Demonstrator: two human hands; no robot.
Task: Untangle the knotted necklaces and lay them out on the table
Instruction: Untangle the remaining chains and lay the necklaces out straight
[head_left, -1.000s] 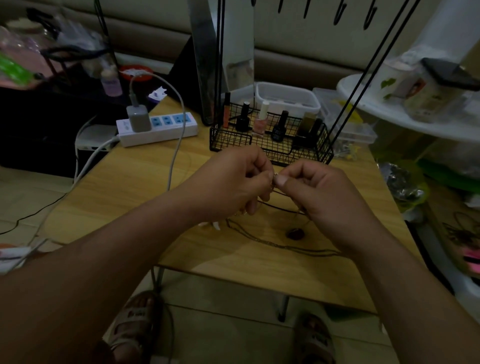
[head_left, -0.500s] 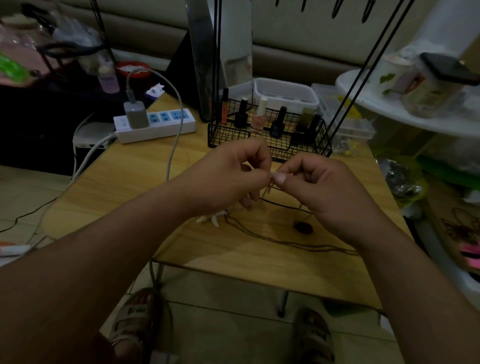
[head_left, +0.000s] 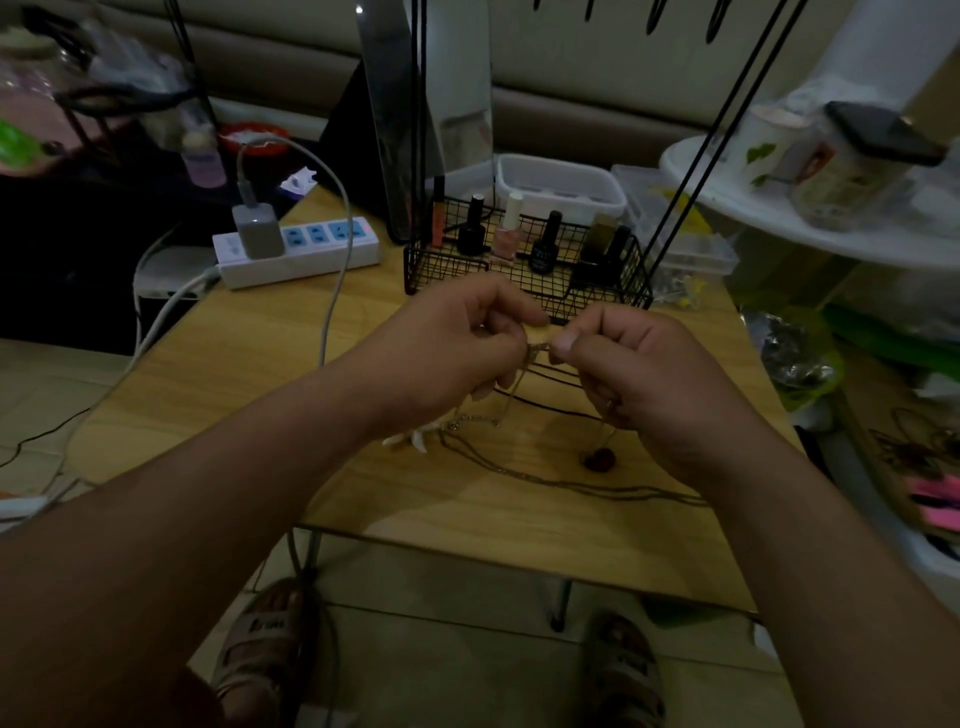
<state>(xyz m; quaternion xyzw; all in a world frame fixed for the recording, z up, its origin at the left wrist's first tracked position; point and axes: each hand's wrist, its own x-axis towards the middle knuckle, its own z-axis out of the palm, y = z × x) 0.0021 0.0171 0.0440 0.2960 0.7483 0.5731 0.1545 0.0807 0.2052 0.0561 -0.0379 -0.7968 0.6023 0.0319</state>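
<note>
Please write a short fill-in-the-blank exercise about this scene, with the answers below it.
1. The left hand and right hand pinch the thin chain of a ___.
2. The dark red pendant lies on the wooden ___.
3. The nail polish bottles stand in a black wire ___.
Missing words: necklace, table, basket.

The table showed pale wood grain with a smooth, matt face. The chains lying across it looked like thin metal, dull gold (the light was dim). A dark pendant at four o'clock had a slight gloss. At twelve o'clock a basket was black wire mesh, holding glossy bottles. At ten o'clock the power strip was smooth white plastic.
</note>
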